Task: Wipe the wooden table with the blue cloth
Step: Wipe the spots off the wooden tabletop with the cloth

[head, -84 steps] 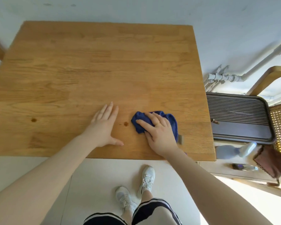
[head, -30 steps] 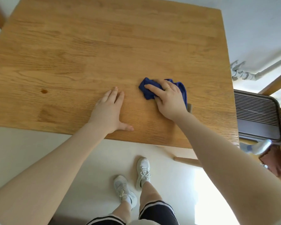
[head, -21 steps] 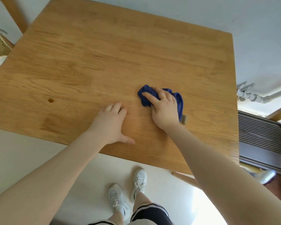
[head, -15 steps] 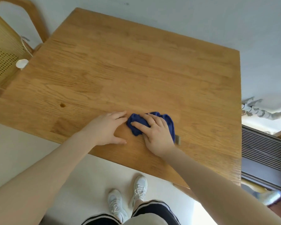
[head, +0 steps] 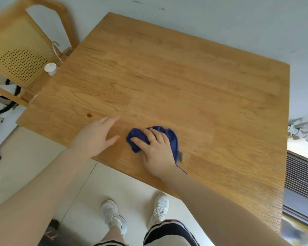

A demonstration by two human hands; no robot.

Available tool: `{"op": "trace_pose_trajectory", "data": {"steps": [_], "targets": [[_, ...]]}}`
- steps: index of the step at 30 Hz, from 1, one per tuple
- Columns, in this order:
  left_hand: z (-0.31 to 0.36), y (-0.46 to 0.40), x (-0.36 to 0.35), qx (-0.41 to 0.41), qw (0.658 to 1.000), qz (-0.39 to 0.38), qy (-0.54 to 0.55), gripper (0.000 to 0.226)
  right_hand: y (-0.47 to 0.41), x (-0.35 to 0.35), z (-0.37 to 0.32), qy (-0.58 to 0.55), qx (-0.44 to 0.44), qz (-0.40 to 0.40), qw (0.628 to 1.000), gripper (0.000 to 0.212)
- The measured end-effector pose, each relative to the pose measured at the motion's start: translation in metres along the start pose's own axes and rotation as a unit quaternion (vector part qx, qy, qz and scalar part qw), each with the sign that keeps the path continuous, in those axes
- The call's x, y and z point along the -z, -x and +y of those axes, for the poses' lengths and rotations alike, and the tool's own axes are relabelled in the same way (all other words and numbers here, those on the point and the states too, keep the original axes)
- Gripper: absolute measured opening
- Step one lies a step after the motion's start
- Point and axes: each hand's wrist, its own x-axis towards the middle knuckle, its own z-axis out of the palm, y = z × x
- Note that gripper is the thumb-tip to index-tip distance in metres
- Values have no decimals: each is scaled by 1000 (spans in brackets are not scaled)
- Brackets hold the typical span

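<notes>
Right hand (head: 156,153) presses flat, fingers spread, on the bunched blue cloth (head: 171,139) near the wooden table (head: 185,82)'s near edge, left hand (head: 96,137) open alongside; even pressure and overlapping strokes likely serve best.

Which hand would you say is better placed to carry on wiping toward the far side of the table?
The right hand: it already presses the blue cloth flat on the wooden table. The left hand rests bare on the wood beside it, holding nothing.
</notes>
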Motion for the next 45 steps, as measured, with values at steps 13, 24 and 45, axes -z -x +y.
{"op": "trace_pose_trajectory", "data": {"steps": [13, 24, 45], "targets": [[-117, -26, 23, 64, 990, -70, -100, 115, -93, -19, -20, 16, -169, 120, 978, 42], [-151, -49, 22, 43, 975, -68, -207, 145, -122, -30, -44, 22, -116, 125, 985, 44], [-204, -56, 34, -89, 981, -101, -138, 129, -176, -55, -95, 54, -204, 146, 967, 39]]}}
